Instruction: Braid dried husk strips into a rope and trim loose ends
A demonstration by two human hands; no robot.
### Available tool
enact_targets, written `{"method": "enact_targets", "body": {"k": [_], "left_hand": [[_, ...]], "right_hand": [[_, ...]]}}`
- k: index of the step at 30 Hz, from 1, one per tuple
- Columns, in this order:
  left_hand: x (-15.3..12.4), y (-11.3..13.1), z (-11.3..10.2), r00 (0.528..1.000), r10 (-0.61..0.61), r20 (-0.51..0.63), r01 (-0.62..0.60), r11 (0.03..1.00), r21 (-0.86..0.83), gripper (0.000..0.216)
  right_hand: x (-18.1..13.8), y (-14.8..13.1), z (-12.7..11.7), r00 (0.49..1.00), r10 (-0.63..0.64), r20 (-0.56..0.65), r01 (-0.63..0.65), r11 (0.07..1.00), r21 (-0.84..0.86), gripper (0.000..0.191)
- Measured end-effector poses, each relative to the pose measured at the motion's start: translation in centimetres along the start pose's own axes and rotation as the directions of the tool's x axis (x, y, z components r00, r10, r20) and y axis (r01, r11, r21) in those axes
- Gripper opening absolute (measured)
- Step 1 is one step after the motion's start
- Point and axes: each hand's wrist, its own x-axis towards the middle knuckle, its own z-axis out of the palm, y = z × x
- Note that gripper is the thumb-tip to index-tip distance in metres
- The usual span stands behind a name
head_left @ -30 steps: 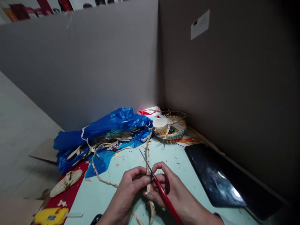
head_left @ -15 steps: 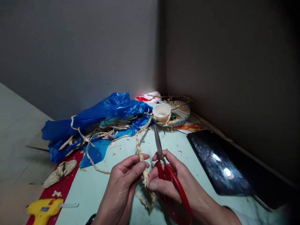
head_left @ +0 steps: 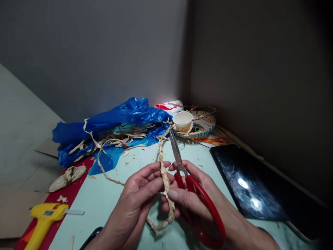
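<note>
A braided cord (head_left: 165, 178) of pale dried plant fibre runs up the middle of the head view and curls round below the fingers. My left hand (head_left: 142, 194) pinches it between thumb and fingers. From the other side my right hand (head_left: 200, 192) presses its thumb against the same braid, a little lower. Red-handled scissors (head_left: 179, 159) also rest in my right hand, their handles across the palm and their nearly closed blades pointing away. The braid's far end reaches toward a white cup (head_left: 182, 119).
At the back left, a blue plastic bag (head_left: 125, 114) lies over dried fibres. A yellow glue gun (head_left: 47, 215) and a flat woven piece (head_left: 68, 177) lie at left. Behind the cup sits a woven basket (head_left: 208, 126). At right is a dark glossy tablet (head_left: 241, 184).
The view has shifted slightly. My right thumb has moved up along the braid, closer to my left fingers, and more of the braid's lower curl shows beneath my hands.
</note>
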Motion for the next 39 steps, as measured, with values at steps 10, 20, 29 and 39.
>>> {"method": "enact_targets", "body": {"k": [10,20,29,39], "left_hand": [[-1.3,-0.2,-0.2,0.978,0.131,-0.164,-0.130,0.991,0.013,0.022],[-2.2,-0.9,0.0,0.924,0.260,-0.279,-0.224,0.962,0.154,0.027],[-3.3,-1.2,0.1,0.952,0.221,-0.214,-0.207,0.975,0.083,0.042],[-3.4,0.4,0.6,0.929,0.244,-0.277,-0.252,0.968,0.007,0.035]], "right_hand": [[-0.2,-0.5,0.4,0.992,-0.087,-0.089,0.070,0.982,-0.177,0.049],[-0.7,-0.9,1.3,0.987,-0.121,-0.110,0.083,0.948,-0.306,0.051],[-0.8,-0.6,1.3,0.975,-0.187,-0.116,0.139,0.933,-0.332,0.049],[-1.2,-0.4,-0.1,0.889,-0.452,0.069,0.319,0.505,-0.802,0.026]]}}
